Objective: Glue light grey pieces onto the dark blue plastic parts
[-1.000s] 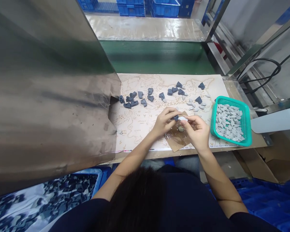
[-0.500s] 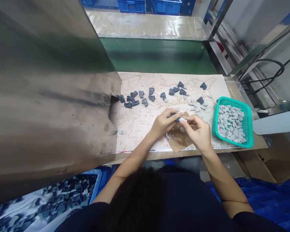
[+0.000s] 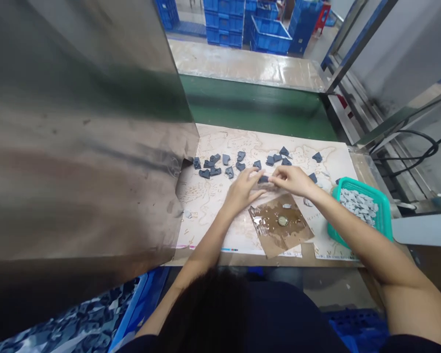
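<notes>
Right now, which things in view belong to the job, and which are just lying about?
Job: left hand, right hand, dark piece pinched between them, other dark pieces, grey pieces, teal basket, wet brown card.
Lying about: steel panel, blue crates, black cable.

Bench (image 3: pixel 242 261) bearing a printed map sheet (image 3: pixel 202 196): dark pieces (image 3: pixel 228 171) far, stained card (image 3: pixel 286 240) near, teal basket (image 3: pixel 356 185) right.

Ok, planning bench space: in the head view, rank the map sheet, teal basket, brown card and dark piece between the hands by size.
Map sheet largest. Teal basket and brown card look alike, and the right forearm hides part of the basket, so I can't rank them. Dark piece smallest.
</notes>
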Tool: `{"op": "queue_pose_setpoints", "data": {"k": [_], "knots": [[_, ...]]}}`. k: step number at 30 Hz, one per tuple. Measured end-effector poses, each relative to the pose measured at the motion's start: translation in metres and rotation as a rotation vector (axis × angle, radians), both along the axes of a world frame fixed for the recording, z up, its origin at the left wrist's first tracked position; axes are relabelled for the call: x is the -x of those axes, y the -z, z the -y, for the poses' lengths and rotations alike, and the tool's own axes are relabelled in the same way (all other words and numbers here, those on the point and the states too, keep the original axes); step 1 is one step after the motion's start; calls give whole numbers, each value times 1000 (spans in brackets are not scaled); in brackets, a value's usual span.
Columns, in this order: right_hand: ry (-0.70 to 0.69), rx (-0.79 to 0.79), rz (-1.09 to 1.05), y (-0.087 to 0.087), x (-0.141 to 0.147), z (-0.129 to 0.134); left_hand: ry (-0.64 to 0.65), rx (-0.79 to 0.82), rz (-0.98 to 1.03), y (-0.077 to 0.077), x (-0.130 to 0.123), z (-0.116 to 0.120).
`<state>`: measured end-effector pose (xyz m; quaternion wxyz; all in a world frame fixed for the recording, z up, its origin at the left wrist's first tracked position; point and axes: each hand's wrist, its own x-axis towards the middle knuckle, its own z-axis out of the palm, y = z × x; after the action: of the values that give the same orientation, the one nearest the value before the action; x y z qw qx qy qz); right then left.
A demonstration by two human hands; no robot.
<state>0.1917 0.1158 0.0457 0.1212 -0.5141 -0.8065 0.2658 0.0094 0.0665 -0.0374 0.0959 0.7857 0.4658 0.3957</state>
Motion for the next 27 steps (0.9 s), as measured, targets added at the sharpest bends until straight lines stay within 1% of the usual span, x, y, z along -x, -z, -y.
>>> {"op": "queue_pose_setpoints", "data": {"k": [2, 4, 6, 8, 9, 11, 13, 16, 19, 21, 22, 24, 25, 27], "knots": [[142, -17, 37, 0, 8, -48, -200, 12, -25, 6, 11, -9], [304, -60, 70, 1, 20, -93, -375, 72, -59, 11, 19, -14], [395, -118, 102, 4, 30, -129, -463, 152, -110, 15, 22, -17], [449, -159, 150, 9, 36, -150, -487, 213, -161, 15, 21, -17], [471, -164, 177, 11, 36, -155, -487, 234, -175, 14, 20, -17], [484, -162, 222, 14, 33, -155, -477, 259, -157, 11, 18, -16], [457, -167, 238, 11, 23, -142, -447, 259, -76, 9, 17, -15], [410, -192, 231, -3, -10, -102, -372, 203, 148, 8, 13, -13], [356, -238, 292, -18, -66, -46, -276, 164, 457, 5, 5, -9], [341, -240, 371, -22, -110, -6, -199, 228, 729, 2, -2, -6], [356, -228, 418, -21, -131, 13, -162, 284, 882, 1, -6, -4], [421, -189, 518, -13, -168, 49, -101, 410, 1186, -2, -15, 0], [444, -171, 568, -6, -182, 63, -78, 473, 1315, -3, -19, 1], [454, -167, 623, 11, -199, 85, -42, 592, 1488, -4, -25, 5]]}}
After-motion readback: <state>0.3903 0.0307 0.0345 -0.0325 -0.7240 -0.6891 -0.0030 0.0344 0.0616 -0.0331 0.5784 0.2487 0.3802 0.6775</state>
